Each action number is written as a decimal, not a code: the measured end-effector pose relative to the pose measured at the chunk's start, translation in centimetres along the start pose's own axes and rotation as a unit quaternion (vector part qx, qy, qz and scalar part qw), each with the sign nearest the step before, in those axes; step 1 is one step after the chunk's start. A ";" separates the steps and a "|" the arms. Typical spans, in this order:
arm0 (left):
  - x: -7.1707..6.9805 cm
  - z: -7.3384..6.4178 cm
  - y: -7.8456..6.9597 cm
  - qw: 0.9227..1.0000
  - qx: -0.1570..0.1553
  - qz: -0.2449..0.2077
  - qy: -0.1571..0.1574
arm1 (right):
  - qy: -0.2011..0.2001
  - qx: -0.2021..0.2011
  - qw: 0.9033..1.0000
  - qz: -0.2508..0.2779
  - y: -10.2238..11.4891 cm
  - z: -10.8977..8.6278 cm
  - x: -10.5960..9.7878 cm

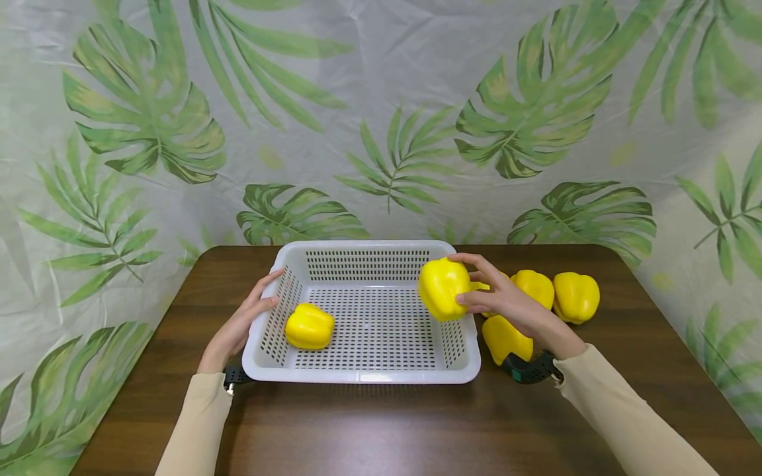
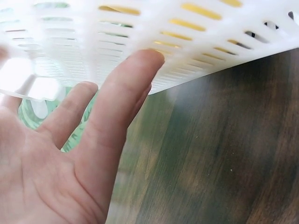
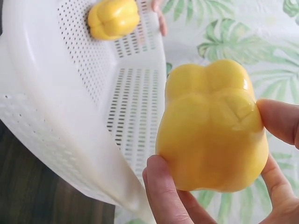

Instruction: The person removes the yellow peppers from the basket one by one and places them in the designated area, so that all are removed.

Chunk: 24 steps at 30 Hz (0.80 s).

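My right hand point(image 1: 503, 297) pinches a yellow bell pepper point(image 1: 443, 289) between thumb and fingers, above the right end of a white perforated plastic basket point(image 1: 360, 377). In the right wrist view this pepper point(image 3: 212, 135) shows its lobed end, with fingertips on both sides. Another yellow bell pepper point(image 1: 309, 326) lies inside the basket, toward the left. At the basket's left side, my left hand point(image 1: 235, 330) touches the outer wall and rim with fairly straight fingers. The left wrist view shows a fingertip point(image 2: 149, 58) against the slotted wall.
Several more yellow bell peppers point(image 1: 576, 297) sit on the dark wooden table point(image 1: 369, 430), right of the basket and partly behind my right hand. A leaf-patterned cloth point(image 1: 405, 79) hangs behind the table and continues along its sides.
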<state>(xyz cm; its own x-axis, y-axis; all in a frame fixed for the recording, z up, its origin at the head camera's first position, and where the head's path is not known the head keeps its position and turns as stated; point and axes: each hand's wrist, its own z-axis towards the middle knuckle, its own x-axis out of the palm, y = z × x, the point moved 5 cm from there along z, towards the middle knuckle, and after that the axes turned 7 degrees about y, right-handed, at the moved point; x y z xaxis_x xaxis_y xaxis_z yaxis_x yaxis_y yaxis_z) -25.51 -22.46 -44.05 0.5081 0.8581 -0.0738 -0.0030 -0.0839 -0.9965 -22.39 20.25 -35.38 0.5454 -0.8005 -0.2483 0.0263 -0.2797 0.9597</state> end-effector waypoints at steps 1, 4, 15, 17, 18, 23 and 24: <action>0.0 0.0 0.0 1.000 0.000 0.000 0.000 | -0.001 -0.001 1.000 0.000 0.0 -0.1 -0.1; 0.0 0.0 0.0 1.000 0.001 -0.001 0.000 | -0.006 -0.004 1.000 -0.002 0.0 -0.4 -0.5; 0.0 -0.1 0.0 1.000 -0.002 -0.003 0.001 | -0.018 -0.016 1.000 0.000 -0.2 -1.7 -1.7; 0.0 -0.1 0.0 1.000 -0.003 -0.004 0.001 | -0.019 -0.017 1.000 0.001 -0.3 -2.0 -1.9; 0.0 -0.1 0.0 1.000 -0.003 -0.004 0.001 | -0.021 -0.016 1.000 0.002 -0.3 -2.1 -2.0; 0.1 -0.1 -0.1 1.000 -0.002 -0.005 0.002 | -0.030 -0.009 1.000 -0.001 -0.5 -2.7 -2.6; 0.1 0.0 -0.1 1.000 -0.001 -0.005 0.002 | -0.033 -0.008 0.999 -0.004 -0.5 -2.9 -2.7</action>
<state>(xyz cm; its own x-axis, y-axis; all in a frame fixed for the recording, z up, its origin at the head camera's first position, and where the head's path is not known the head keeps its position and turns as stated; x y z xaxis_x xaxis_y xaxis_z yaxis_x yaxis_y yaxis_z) -25.42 -22.39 -43.95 0.5113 0.8571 -0.0631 0.0047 -0.0763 -0.9971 -21.46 24.13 -34.84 0.4892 -0.8314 -0.2636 0.0434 -0.2787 0.9594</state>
